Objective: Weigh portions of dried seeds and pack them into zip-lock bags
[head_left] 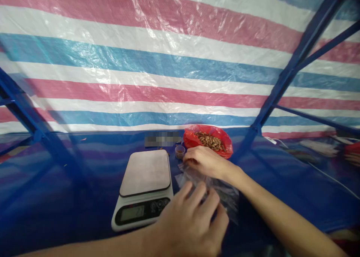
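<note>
1. The clear plastic film [229, 197], seemingly bag material, lies on the table [84, 200] under my two hands, just right of the scale [146, 174]. I judge the step in hand to be handling this film, perhaps sorting or parting its layers.
2. My left hand [194, 217] is over the near part of the film, fingers bent with gaps between them. The thumb is out of sight, so I can't tell whether I'm pinching anything.
3. My right hand [206, 161] is at the far edge, fingers curled down. Their tips are hidden; I can't tell whether they're pressed together on the film.
4. To my mind, the next move calls for a light touch: such thin film could cling, so each hand needs its own layer.
5. Counting outward: film, at least one piece; overlapping folds keep me from an exact number. Hands of mine, two.
6. Scale, one, its platform bare, its display too blurred to read. Small clear cup [180, 152], one, beyond the scale's far right corner, with something brown inside.
7. Red bag [194, 130], one, open beyond my right hand; the brown pieces [210, 141] in it are too many to count.
8. Striped sheet [157, 69], one, behind everything.
</note>
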Demonstrator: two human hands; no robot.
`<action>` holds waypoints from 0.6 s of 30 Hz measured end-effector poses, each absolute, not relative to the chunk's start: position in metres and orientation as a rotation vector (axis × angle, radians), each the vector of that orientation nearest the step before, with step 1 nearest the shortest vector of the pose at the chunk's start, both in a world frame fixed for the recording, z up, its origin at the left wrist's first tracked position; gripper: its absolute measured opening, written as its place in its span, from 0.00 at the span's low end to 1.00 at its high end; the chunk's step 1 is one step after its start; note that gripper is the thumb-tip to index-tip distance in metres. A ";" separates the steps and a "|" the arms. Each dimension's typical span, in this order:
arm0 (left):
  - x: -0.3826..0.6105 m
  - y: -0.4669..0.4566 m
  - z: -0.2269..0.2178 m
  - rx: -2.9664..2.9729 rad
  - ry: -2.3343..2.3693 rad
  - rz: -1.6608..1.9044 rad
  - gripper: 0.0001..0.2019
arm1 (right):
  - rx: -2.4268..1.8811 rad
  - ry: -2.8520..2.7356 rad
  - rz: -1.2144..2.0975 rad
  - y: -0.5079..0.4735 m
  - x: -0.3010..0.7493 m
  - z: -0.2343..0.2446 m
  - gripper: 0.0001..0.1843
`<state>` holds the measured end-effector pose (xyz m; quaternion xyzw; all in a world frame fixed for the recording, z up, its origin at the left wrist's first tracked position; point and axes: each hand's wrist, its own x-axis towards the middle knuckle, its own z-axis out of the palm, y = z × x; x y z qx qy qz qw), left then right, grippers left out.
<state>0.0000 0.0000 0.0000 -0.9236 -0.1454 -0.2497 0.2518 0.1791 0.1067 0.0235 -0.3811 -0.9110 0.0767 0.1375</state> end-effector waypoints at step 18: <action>-0.081 0.141 0.074 -3.179 -1.187 0.112 0.24 | -1.520 -2.233 0.175 0.115 0.171 0.008 0.16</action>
